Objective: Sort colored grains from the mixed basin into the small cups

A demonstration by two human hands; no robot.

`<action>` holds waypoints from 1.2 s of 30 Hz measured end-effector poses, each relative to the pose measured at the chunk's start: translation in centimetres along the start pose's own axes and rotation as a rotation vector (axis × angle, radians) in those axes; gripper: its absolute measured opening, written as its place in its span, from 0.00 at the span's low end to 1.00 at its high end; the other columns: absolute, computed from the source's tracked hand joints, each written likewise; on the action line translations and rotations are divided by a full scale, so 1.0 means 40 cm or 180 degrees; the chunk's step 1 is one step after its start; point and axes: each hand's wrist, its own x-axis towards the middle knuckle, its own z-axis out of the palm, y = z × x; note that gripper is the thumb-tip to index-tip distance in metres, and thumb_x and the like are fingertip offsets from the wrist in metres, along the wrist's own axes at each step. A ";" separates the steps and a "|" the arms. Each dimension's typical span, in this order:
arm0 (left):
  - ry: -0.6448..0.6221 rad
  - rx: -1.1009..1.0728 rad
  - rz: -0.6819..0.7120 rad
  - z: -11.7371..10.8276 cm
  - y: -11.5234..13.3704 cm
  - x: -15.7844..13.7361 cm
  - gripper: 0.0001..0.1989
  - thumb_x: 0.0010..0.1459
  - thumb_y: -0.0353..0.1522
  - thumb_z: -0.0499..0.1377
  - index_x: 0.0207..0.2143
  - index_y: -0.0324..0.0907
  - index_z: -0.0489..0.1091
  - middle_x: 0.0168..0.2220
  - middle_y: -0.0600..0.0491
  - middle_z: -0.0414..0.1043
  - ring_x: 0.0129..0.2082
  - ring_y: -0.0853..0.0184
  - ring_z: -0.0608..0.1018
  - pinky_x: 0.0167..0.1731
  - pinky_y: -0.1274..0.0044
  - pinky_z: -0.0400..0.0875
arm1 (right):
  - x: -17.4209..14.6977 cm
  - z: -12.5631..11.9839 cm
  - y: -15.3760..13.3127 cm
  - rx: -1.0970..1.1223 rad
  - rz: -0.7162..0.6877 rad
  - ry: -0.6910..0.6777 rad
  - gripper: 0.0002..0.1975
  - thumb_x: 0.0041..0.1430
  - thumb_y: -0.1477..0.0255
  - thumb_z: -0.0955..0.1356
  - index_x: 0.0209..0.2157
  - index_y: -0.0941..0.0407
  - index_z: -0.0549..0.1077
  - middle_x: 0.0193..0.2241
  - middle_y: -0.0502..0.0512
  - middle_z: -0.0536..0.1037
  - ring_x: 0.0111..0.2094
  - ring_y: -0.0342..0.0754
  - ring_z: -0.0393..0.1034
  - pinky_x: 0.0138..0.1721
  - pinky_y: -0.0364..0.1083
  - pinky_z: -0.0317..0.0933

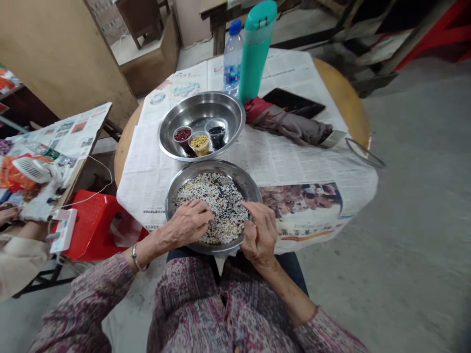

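Note:
A steel basin [170, 196] near the table's front edge holds a spread layer of mixed white, black, yellow and dark red beans or grains [221, 196]. My left hand [191, 220] is over the left part of the layer, its fingers curled and fingertips together; what they pinch, if anything, is too small to see. At the right rim is my right hand [262, 233], with fingers bent and the index fingertip over the grains. Behind stands a larger steel bowl [187, 110] with plastic cups of red beans [183, 135], yellow beans [199, 143] and black beans [217, 135].
Newspaper [294, 162] covers the round table. Toward the back are a water bottle [232, 59], a teal bottle [257, 54], a dark flat device [294, 102] and a folded umbrella [287, 122]. A red stool [91, 225] and another person's sleeve [22, 262] are at left.

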 end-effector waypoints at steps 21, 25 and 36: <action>0.0476 -0.0453 -0.1061 0.017 0.009 0.073 0.29 0.63 0.35 0.60 0.64 0.43 0.56 0.60 0.42 0.60 0.57 0.55 0.70 0.54 0.62 0.73 | 0.002 0.000 -0.002 0.0000 -0.0012 -0.0009 0.20 0.65 0.75 0.60 0.57 0.54 0.70 0.46 0.60 0.77 0.49 0.55 0.71 0.51 0.57 0.65; 0.0138 -0.0210 -0.0431 0.005 0.015 0.102 0.41 0.51 0.38 0.69 0.64 0.45 0.57 0.66 0.41 0.51 0.65 0.45 0.59 0.61 0.51 0.62 | 0.002 0.000 -0.001 -0.0061 -0.0016 -0.0005 0.20 0.65 0.74 0.60 0.56 0.53 0.70 0.46 0.60 0.77 0.49 0.55 0.71 0.51 0.58 0.66; -0.0740 -0.0152 0.0392 0.006 -0.002 0.107 0.08 0.61 0.22 0.55 0.34 0.40 0.71 0.40 0.50 0.72 0.41 0.64 0.75 0.46 0.73 0.72 | 0.004 0.000 -0.002 -0.0060 -0.0028 0.0000 0.19 0.65 0.74 0.60 0.55 0.54 0.71 0.45 0.60 0.78 0.48 0.55 0.71 0.50 0.57 0.66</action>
